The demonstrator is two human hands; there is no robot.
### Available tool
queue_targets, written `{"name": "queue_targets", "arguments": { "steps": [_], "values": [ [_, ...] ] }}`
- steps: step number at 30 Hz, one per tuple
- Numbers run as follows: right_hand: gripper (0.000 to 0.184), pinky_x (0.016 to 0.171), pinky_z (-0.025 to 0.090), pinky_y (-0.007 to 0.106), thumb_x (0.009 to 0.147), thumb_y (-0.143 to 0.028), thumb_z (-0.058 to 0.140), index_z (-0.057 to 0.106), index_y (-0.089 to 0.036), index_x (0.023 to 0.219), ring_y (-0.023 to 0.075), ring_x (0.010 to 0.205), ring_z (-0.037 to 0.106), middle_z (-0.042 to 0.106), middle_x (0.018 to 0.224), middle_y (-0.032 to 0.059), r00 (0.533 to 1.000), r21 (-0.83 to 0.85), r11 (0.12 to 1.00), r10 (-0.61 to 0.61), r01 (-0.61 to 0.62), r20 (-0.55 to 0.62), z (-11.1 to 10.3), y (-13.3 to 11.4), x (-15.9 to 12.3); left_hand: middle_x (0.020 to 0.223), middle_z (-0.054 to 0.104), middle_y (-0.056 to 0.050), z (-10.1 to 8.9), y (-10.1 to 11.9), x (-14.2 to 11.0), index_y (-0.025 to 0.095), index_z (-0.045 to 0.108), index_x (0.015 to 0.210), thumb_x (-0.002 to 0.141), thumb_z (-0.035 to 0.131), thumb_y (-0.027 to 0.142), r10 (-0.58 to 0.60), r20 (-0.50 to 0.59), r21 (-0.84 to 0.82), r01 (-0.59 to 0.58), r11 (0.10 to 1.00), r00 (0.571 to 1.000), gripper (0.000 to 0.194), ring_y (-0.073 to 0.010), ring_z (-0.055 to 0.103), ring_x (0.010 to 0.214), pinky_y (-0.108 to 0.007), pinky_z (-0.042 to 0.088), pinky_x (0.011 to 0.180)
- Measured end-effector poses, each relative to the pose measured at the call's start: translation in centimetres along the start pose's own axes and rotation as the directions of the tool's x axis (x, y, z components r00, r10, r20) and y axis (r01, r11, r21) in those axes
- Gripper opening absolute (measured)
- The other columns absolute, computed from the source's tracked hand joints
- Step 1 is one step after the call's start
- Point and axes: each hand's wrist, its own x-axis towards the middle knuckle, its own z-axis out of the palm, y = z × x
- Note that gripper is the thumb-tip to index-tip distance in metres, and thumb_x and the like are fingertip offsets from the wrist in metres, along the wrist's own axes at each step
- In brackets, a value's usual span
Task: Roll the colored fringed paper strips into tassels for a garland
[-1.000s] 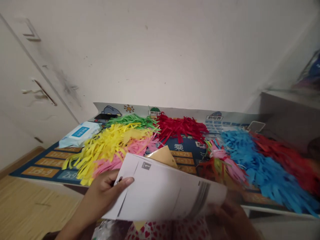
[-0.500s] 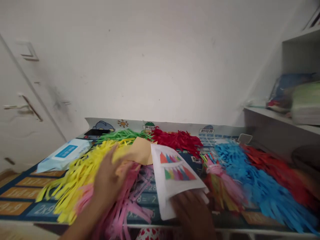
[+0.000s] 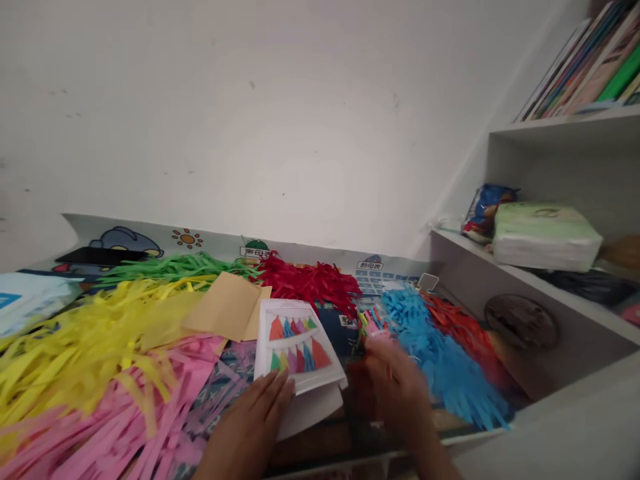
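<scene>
A white folded leaflet (image 3: 300,353), printed with rows of colourful tassels, lies on the table near the middle. My left hand (image 3: 255,413) rests flat at its lower left edge, fingers stretched out and holding nothing. To the right of the leaflet, my right hand (image 3: 397,383) is curled over a multicoloured tissue-paper tassel bundle (image 3: 373,322). Motion blurs these fingers, and the bundle's lower part is hidden behind them. A tan paper piece (image 3: 230,303) lies behind the leaflet, partly across yellow paper fringe (image 3: 105,327).
Pink fringe (image 3: 125,427) spreads at the left front. Green fringe (image 3: 175,267) and dark red fringe (image 3: 310,280) lie along the back. Blue fringe (image 3: 440,360) and red fringe (image 3: 470,340) lie beside the shelf unit (image 3: 545,320), which holds a tissue pack (image 3: 547,237).
The view has swung right. My left hand has come from above the yellow and pink fringe to the leaflet. My right hand has left the leaflet and moved onto the tassel bundle.
</scene>
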Motion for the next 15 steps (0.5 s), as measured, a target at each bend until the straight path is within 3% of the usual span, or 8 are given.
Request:
{"name": "queue_targets", "arguments": {
  "steps": [1,2,3,5,7,10,13,15],
  "values": [
    [0.051,0.094,0.044,0.050,0.093,-0.043,0.044,0.050,-0.016,0.135,0.0338,0.114,0.056,0.056,0.131,0.0192,0.995,-0.057,0.993,0.102,-0.103,-0.021,-0.2,1.6,1.1,0.121,0.068,-0.009,-0.1,0.1,0.2,0.017,0.059,0.122,0.074,0.041,-0.004,-0.004,0.008,0.012,0.004,1.000,1.000,0.055,-0.0224,0.063,0.107,-0.035,0.050,0.091],
    [0.063,0.098,0.040,0.053,0.088,-0.047,0.053,0.044,-0.014,0.141,0.0365,0.120,0.051,0.047,0.140,0.0211,0.959,-0.199,0.942,0.282,-0.270,0.035,0.0,3.0,2.0,0.118,0.069,-0.008,-0.2,0.3,0.5,0.018,0.060,0.121,0.075,0.041,-0.004,-0.017,0.029,0.010,0.016,1.000,0.999,0.054,-0.0226,0.064,0.105,-0.037,0.049,0.091],
    [0.072,0.098,0.038,0.059,0.083,-0.044,0.059,0.038,-0.013,0.144,0.0398,0.121,0.050,0.039,0.146,0.0238,0.915,-0.298,0.899,0.376,-0.321,0.147,0.4,4.1,2.7,0.115,0.070,-0.007,-0.4,0.4,0.9,0.020,0.061,0.121,0.077,0.042,-0.003,-0.037,0.065,-0.003,0.038,0.999,0.997,0.053,-0.0227,0.064,0.103,-0.039,0.049,0.092],
    [0.072,0.101,0.032,0.063,0.079,-0.029,0.064,0.037,-0.016,0.145,0.0394,0.119,0.053,0.034,0.149,0.0221,0.854,-0.384,0.870,0.431,-0.309,0.290,1.3,5.2,3.5,0.113,0.071,-0.007,-0.8,0.7,2.0,0.024,0.060,0.123,0.082,0.047,0.004,-0.085,0.159,-0.041,0.093,0.995,0.984,0.047,-0.0242,0.064,0.102,-0.046,0.047,0.095],
    [0.066,0.107,0.023,0.062,0.080,-0.014,0.056,0.041,-0.021,0.143,0.0343,0.123,0.051,0.040,0.147,0.0166,0.863,-0.355,0.902,0.370,-0.245,0.344,1.2,5.3,3.7,0.122,0.066,-0.010,-1.0,0.9,3.2,0.025,0.057,0.128,0.087,0.053,0.017,-0.106,0.255,-0.068,0.127,0.990,0.961,0.043,-0.0291,0.059,0.113,-0.055,0.042,0.100],
    [0.065,0.113,0.015,0.057,0.085,-0.012,0.042,0.031,-0.024,0.148,0.0269,0.136,0.036,0.041,0.148,0.0099,0.913,-0.281,0.938,0.287,-0.205,0.291,-1.5,4.2,3.3,0.141,0.051,-0.015,-0.6,1.0,4.4,0.022,0.051,0.135,0.089,0.056,0.032,-0.051,0.364,-0.097,0.093,0.991,0.930,0.048,-0.0372,0.042,0.132,-0.065,0.030,0.106],
    [0.065,0.112,0.029,0.049,0.089,-0.021,0.038,0.018,-0.022,0.152,0.0259,0.140,0.030,0.031,0.153,0.0101,0.990,-0.051,0.993,0.110,-0.106,0.083,-4.4,1.7,1.0,0.142,0.048,-0.019,0.6,1.4,4.7,0.014,0.053,0.134,0.092,0.049,0.023,-0.008,0.436,-0.190,0.101,0.977,0.900,0.043,-0.0365,0.038,0.135,-0.062,0.027,0.110],
    [0.070,0.108,0.036,0.049,0.091,-0.028,0.041,0.011,-0.021,0.153,0.0303,0.138,0.033,0.028,0.154,0.0125,0.999,0.056,0.998,-0.010,0.012,-0.043,-4.2,-0.5,-2.0,0.139,0.051,-0.020,1.2,1.8,5.1,0.011,0.054,0.132,0.091,0.046,0.013,-0.036,0.451,-0.257,0.168,0.952,0.892,0.041,-0.0336,0.042,0.133,-0.054,0.034,0.109]
  ]
}}
